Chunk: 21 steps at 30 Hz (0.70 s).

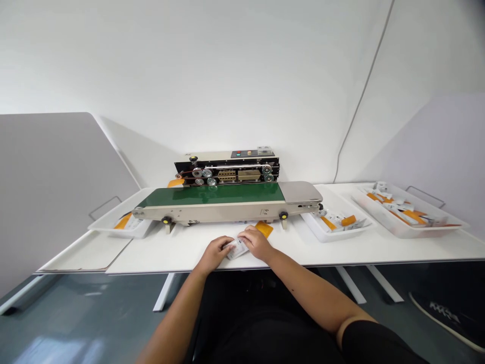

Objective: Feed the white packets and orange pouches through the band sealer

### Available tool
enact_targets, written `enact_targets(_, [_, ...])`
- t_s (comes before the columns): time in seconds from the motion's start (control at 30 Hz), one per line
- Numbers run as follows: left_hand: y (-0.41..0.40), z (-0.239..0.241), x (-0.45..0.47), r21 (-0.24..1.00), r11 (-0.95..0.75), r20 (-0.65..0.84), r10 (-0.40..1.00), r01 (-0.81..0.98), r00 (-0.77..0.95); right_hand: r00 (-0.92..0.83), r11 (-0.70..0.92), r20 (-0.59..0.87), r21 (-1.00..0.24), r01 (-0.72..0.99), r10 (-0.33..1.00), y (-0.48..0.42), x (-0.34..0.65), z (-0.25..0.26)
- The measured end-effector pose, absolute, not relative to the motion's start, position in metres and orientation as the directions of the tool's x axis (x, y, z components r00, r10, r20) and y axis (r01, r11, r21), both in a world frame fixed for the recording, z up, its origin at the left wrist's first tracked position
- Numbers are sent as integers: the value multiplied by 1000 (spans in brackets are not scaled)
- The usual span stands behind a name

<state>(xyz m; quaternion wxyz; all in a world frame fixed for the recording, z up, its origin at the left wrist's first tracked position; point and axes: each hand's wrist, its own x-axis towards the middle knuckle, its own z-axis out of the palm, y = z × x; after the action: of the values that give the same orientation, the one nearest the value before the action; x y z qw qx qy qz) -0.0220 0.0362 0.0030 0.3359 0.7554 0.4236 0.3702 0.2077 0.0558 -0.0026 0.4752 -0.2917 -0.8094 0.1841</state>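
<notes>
Both of my hands meet at the front of the white table (182, 250), on a small white packet (237, 247) with an orange end (264, 228). My left hand (216, 252) has its fingers curled on the packet's left end. My right hand (256, 241) is closed over its upper right part. Just behind stands a band sealer with a green conveyor belt (212, 194); an orange packet (175, 182) sticks out at its left end.
A white tray (113, 230) with a few packets sits under the belt's left end. Two white trays (337, 233) (405, 230) holding several white-and-orange packets lie to the right. Grey partitions flank the table. A dark shoe (447, 316) rests on the floor at the right.
</notes>
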Motion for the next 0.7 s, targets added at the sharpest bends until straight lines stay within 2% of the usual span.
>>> enact_targets(0.13, [39,-2,-21,927,-296,247,944,231,219,-345,713,624,-627,313,701,58,208,-5])
enact_targets(0.2, [39,-3,-21,949,-267,233,951,164,202,-358,696,596,-632,341,718,58,207,-7])
enact_targets(0.3, [37,-2,-20,938,-293,237,932,184,276,-346,678,584,-660,325,734,59,206,-5])
enact_targets(0.4, [35,0,-21,909,-360,270,893,210,359,-251,576,524,-787,223,814,68,218,14])
enact_targets(0.47, [34,1,-22,895,-386,287,882,222,375,-143,463,448,-881,100,883,81,237,39])
enact_targets(0.53, [34,2,-23,886,-395,291,881,243,372,23,394,393,-919,-19,919,101,263,71])
enact_targets(0.63, [33,5,-23,861,-403,283,886,309,367,291,409,376,-910,-62,880,139,308,116])
enact_targets(0.7, [32,8,-22,841,-406,275,890,357,363,441,375,309,-925,-68,843,163,333,134])
